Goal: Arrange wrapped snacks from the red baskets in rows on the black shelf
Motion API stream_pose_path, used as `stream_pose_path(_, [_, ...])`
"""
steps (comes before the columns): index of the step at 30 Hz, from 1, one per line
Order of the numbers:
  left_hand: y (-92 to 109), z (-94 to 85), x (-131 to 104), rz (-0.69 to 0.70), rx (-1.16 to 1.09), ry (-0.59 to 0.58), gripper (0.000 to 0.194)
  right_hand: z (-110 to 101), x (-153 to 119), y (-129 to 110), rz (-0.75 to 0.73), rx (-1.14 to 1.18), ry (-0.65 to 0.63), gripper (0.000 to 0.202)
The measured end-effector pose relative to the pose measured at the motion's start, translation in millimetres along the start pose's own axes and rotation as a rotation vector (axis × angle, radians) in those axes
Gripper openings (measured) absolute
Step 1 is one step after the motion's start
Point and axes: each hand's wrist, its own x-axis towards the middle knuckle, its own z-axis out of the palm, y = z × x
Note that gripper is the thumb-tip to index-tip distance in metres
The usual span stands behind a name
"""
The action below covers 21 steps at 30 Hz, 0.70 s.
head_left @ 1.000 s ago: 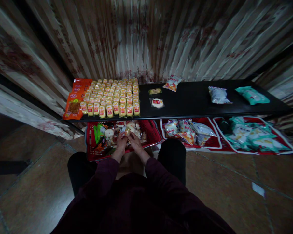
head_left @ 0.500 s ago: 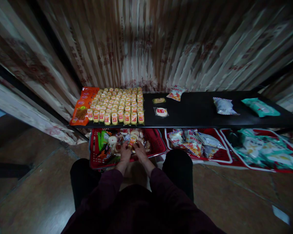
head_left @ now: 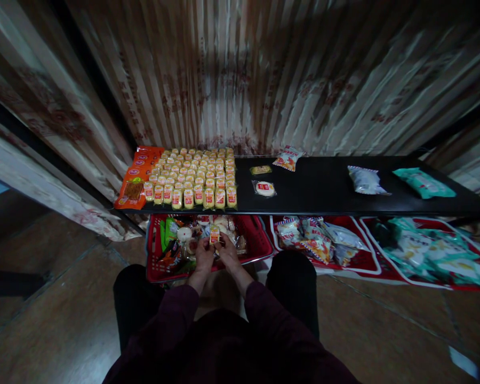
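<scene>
Between my two hands is a small wrapped snack cake (head_left: 214, 234), yellow with a red and white label, held upright above a red basket (head_left: 260, 246). My left hand (head_left: 204, 255) grips its lower left side, and my right hand (head_left: 227, 252) pinches its lower right. Below and around them the basket holds mixed packets, among them a green packet (head_left: 168, 231) and round white wrapped pieces. On the black shelf (head_left: 320, 186) above, rows of similar wrapped cakes (head_left: 188, 181) stand close together at the left.
An orange bag (head_left: 133, 181) lies left of the rows. Right of them are a round white packet (head_left: 264, 188), a flat yellow packet (head_left: 261, 169), a chip bag (head_left: 288, 158), a white bag (head_left: 367, 180) and a teal bag (head_left: 424, 182). Two more baskets of bags sit below, right.
The cake between my hands has turned more upright, and its label shows more fully. My hands remain over the same basket. The view has tilted slightly, so the shelf appears lower.
</scene>
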Motion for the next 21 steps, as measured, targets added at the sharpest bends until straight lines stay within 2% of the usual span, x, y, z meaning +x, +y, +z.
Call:
stream_pose_path(4, [3.9, -7.4, 1.4, 0.076, 0.000, 0.016, 0.022, 5.5, -0.3, -10.7, -0.004, -0.019, -0.044, 0.038])
stream_pose_path(8, [10.0, -23.3, 4.1, 0.163, 0.055, 0.036, 0.021, 18.2, -2.1, -23.4, -0.071, -0.032, -0.053, 0.038])
stream_pose_path(15, [31.1, -61.2, 12.5, 0.353, 0.129, 0.074, 0.026, 53.2, -7.4, -59.0, -0.166, -0.097, -0.072, 0.033])
stream_pose_path(21, [54.8, -80.6, 26.5, 0.398, 0.106, 0.139, 0.026, 84.8, -4.8, -85.6, -0.201, -0.129, -0.019, 0.023])
